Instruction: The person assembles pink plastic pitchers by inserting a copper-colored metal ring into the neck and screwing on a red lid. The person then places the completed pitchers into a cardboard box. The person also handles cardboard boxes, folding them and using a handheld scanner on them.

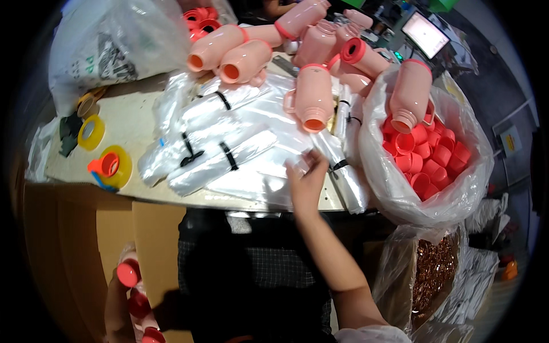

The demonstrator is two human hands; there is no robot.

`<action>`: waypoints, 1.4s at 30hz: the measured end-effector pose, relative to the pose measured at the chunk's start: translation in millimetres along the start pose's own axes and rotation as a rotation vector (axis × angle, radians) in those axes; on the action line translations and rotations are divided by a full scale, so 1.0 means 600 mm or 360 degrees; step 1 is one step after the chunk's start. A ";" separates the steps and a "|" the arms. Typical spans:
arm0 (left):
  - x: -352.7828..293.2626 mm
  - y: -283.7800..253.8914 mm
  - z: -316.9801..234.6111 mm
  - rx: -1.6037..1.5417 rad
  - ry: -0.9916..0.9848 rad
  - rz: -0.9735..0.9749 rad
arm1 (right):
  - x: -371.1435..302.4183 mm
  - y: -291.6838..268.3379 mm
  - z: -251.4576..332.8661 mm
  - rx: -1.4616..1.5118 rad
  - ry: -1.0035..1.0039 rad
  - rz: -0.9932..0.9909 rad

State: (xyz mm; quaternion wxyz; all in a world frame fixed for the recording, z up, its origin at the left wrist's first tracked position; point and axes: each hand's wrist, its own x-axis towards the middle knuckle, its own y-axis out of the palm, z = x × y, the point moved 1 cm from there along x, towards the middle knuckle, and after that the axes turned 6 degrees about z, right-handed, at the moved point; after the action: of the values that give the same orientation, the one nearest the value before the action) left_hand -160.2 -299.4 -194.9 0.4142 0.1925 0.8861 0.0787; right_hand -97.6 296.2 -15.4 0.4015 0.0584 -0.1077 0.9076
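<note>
Clear plastic bags [251,186] | right grip [307,171]: curled, hold unclear | left grip [117,291]: shadowed, cannot tell | tugging bags may roll nearest pink bottle [314,94]

Head view: I am watching through the left of two side-by-side fisheye cameras worn on the person's head. It is looking down and forward, upright, over the worktop [132,111], which is filling the upper middle at close range. The right hand [309,180] is showing near frame centre. The worktop's front edge is bowing with the lens; a monitor [425,34] is appearing small, farther off, at upper right.
</note>
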 end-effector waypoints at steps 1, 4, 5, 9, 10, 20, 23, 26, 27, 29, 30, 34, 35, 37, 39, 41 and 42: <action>0.006 -0.038 0.007 0.0205 -0.0074 -0.0189 | 0.070 -0.017 -0.021 -0.0317 -0.0045 -0.0280; -0.016 -0.187 0.005 0.1178 -0.0354 -0.0917 | 0.254 -0.032 -0.095 -0.1044 0.0211 -0.0866; -0.017 -0.148 -0.023 0.2009 -0.0730 -0.1958 | 0.266 -0.039 -0.096 -0.0971 0.0168 -0.0814; -0.104 -0.106 -0.112 0.1905 0.1110 -0.1741 | 0.209 -0.062 -0.005 -0.0596 -0.0222 -0.0679; -0.100 0.043 -0.152 0.1638 0.1286 -0.1554 | 0.181 -0.101 0.007 -0.0731 -0.0351 -0.0610; -0.106 0.846 -0.145 0.1510 0.0783 0.1271 | -0.241 -0.307 0.173 -0.0520 0.0097 0.0676; -0.100 0.855 -0.091 0.1328 0.0323 0.1663 | -0.275 -0.450 0.173 -0.0465 0.0230 0.0162; -0.084 0.818 -0.094 0.0997 0.0319 0.1414 | -0.266 -0.720 0.133 -0.1538 0.0071 -0.0805; -0.085 0.823 -0.104 0.0904 0.0313 0.1380 | -0.273 -0.812 0.123 -0.1816 0.0304 -0.0949; -0.065 0.817 -0.123 0.0925 0.0475 0.1364 | -0.288 -0.937 0.100 -0.2219 0.0212 -0.0978; -0.061 0.815 -0.128 0.0954 0.0509 0.1372 | -0.301 -0.974 0.074 -0.2324 0.0136 -0.0955; -0.056 0.827 -0.082 0.1172 0.0483 0.1242 | -0.300 -1.001 0.035 -0.2315 0.0457 -0.0779; -0.054 0.819 -0.076 0.1189 0.0508 0.1218 | -0.295 -0.983 0.049 -0.2279 0.0547 -0.0770; -0.049 0.820 -0.073 0.1213 0.0527 0.1233 | -0.301 -0.990 0.036 -0.2320 0.0610 -0.0701; -0.031 0.826 -0.079 0.1086 0.0518 0.1274 | -0.318 -1.014 0.013 -0.2420 0.0630 -0.0626; -0.027 0.818 -0.106 0.0829 0.0544 0.1299 | -0.308 -1.018 0.009 -0.2424 0.0606 -0.0602; -0.030 0.815 -0.126 0.0678 0.0514 0.1288 | -0.304 -1.020 0.011 -0.2333 0.0527 -0.0712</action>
State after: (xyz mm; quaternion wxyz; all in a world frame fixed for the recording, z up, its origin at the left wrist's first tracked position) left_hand -72.8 141.5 12.5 0.1590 0.5875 0.7895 0.0790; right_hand 478.8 564.5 46.6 0.5218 -0.3375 -0.6038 0.4992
